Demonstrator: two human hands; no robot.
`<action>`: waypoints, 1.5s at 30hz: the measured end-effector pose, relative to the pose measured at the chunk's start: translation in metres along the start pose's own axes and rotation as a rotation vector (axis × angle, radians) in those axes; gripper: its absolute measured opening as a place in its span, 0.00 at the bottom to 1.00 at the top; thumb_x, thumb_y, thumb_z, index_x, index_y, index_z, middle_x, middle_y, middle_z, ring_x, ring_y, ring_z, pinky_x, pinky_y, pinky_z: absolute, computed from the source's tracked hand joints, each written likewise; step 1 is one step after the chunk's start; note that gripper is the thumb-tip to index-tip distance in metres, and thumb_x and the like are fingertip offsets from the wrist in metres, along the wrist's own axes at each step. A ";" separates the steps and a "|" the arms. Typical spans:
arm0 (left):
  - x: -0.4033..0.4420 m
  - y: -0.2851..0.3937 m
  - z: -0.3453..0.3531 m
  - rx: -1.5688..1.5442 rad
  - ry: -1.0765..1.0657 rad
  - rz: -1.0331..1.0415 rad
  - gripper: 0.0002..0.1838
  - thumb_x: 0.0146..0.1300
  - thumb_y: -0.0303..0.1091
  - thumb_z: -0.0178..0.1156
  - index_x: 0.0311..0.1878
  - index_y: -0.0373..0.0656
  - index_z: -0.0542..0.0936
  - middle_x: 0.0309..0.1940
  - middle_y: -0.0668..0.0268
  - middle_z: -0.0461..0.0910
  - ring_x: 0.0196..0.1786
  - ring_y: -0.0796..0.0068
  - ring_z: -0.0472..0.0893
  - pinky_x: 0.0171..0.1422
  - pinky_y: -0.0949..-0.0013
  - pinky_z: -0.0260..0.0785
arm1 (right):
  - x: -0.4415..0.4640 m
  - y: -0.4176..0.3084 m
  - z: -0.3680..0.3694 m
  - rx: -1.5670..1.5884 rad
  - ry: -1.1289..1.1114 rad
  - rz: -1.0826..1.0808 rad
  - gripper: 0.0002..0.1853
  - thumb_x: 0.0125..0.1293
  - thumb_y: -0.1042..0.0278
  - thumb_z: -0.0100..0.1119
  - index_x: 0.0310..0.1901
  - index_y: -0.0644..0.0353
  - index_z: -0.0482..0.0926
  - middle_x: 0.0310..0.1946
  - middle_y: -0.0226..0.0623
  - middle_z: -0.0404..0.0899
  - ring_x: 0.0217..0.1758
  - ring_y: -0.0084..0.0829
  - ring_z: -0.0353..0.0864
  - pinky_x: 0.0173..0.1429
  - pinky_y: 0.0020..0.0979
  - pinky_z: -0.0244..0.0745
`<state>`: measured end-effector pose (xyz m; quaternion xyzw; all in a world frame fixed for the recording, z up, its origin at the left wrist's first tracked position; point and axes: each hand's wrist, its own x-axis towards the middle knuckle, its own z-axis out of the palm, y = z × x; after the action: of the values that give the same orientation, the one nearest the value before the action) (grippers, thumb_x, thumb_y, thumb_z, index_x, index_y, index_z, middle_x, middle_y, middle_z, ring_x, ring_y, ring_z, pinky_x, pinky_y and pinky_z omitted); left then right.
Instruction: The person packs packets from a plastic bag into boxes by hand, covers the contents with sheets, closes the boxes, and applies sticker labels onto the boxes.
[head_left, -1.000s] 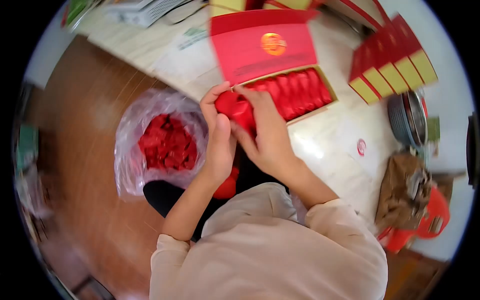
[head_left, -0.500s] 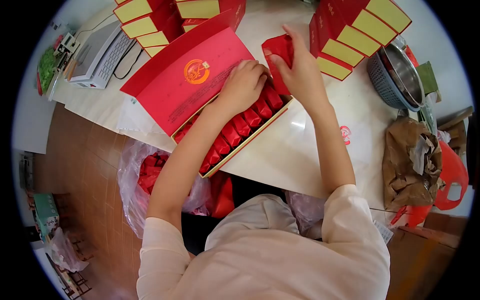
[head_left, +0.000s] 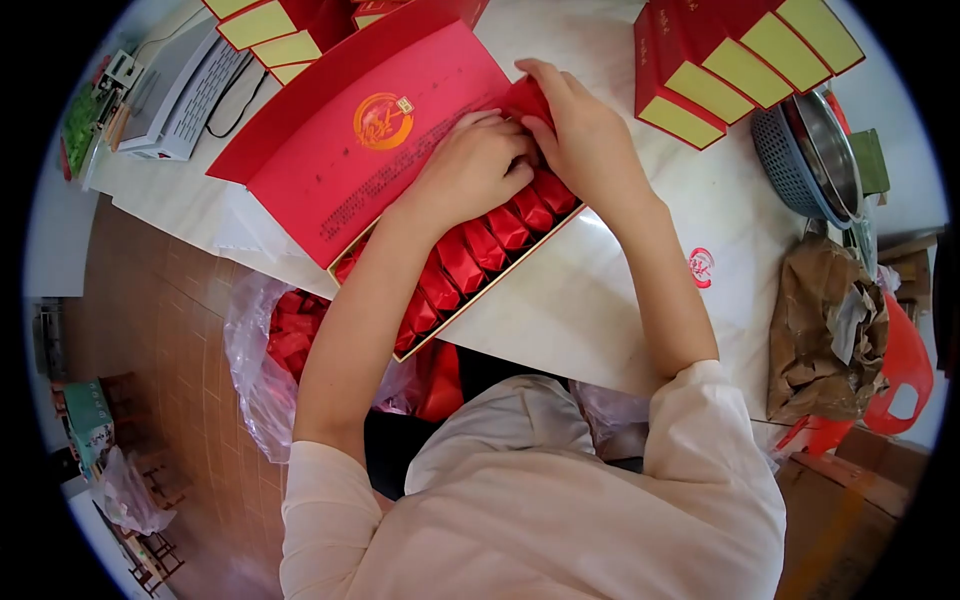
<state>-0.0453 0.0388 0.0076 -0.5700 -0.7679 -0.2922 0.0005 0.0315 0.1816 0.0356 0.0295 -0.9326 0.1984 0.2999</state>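
Observation:
An open red gift box [head_left: 492,298] lies slanted on the table, its lid with a gold emblem [head_left: 384,122] folded back. Rows of shiny red packets [head_left: 462,264] fill much of it. My left hand [head_left: 478,168] reaches over the packets at the box's far end, fingers curled down and partly hidden; what they grip cannot be made out. Beside it, my right hand [head_left: 592,135] pinches a red packet [head_left: 528,103] between thumb and fingers, over the far right corner of the box.
Red-and-yellow boxes [head_left: 745,70] are stacked at the right, more boxes [head_left: 272,38] at the back left. A blue basket with a metal bowl [head_left: 800,165] and a brown paper bag [head_left: 822,330] stand right. A plastic bag of red packets [head_left: 262,350] hangs below the table edge.
My right hand has brought the red packet left and lower, from beyond the box's corner to over its far end, close to my left hand. The camera view has shifted slightly.

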 end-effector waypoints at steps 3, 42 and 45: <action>-0.002 0.000 -0.003 -0.044 0.031 -0.061 0.07 0.55 0.28 0.56 0.34 0.36 0.81 0.35 0.58 0.79 0.46 0.59 0.75 0.57 0.58 0.67 | -0.004 0.001 -0.008 -0.038 -0.162 -0.011 0.20 0.58 0.75 0.61 0.52 0.57 0.68 0.35 0.42 0.78 0.37 0.45 0.81 0.37 0.41 0.76; -0.073 0.039 0.009 0.398 -0.004 -0.169 0.33 0.70 0.52 0.47 0.72 0.43 0.59 0.72 0.53 0.56 0.76 0.59 0.52 0.79 0.54 0.36 | -0.023 0.022 0.032 0.148 0.234 0.026 0.16 0.67 0.64 0.50 0.51 0.65 0.75 0.42 0.49 0.79 0.46 0.45 0.79 0.47 0.40 0.74; -0.075 0.039 0.003 0.336 0.006 -0.176 0.31 0.71 0.51 0.46 0.72 0.46 0.61 0.73 0.56 0.56 0.77 0.62 0.52 0.79 0.55 0.36 | -0.040 0.057 0.010 0.127 0.170 0.201 0.11 0.70 0.72 0.49 0.50 0.62 0.77 0.46 0.45 0.80 0.49 0.43 0.80 0.51 0.34 0.76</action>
<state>0.0158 -0.0182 -0.0023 -0.4918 -0.8527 -0.1605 0.0725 0.0488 0.2279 -0.0145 -0.0620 -0.8877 0.2878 0.3541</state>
